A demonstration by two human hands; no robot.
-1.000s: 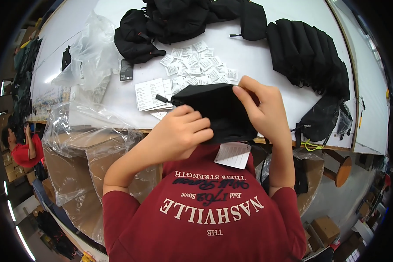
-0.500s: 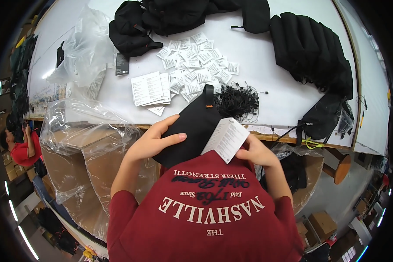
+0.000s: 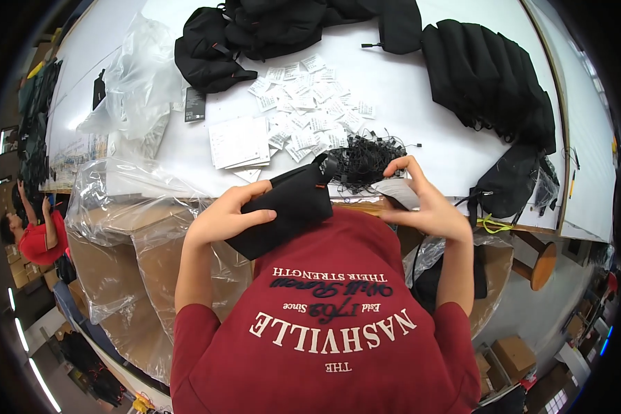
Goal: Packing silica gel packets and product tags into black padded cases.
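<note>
My left hand (image 3: 229,215) grips a flat black fabric pouch (image 3: 283,215) by its left side, thumb on top. The pouch lies tilted at the table's front edge, with a small orange tab near its upper right corner. In my right hand (image 3: 431,207) is a folded white paper leaflet (image 3: 396,190), pinched between thumb and fingers and partly hidden by them. That hand is just right of a tangled heap of black tag strings (image 3: 367,163). Behind the pouch lie a stack of white printed leaflets (image 3: 236,143) and a spread of small white packets (image 3: 309,103).
Black bags (image 3: 269,27) fill the far side, and a row of black pouches (image 3: 490,76) stands at right. Clear plastic bags (image 3: 141,76) lie at left. Plastic-lined cartons (image 3: 110,255) stand below the table edge; a wooden stool (image 3: 541,265) is at right. Another person (image 3: 40,238) works far left.
My right hand has moved right and up with the leaflet, away from the pouch, and its index finger is now raised. The pouch has tipped lower and left in my left hand.
</note>
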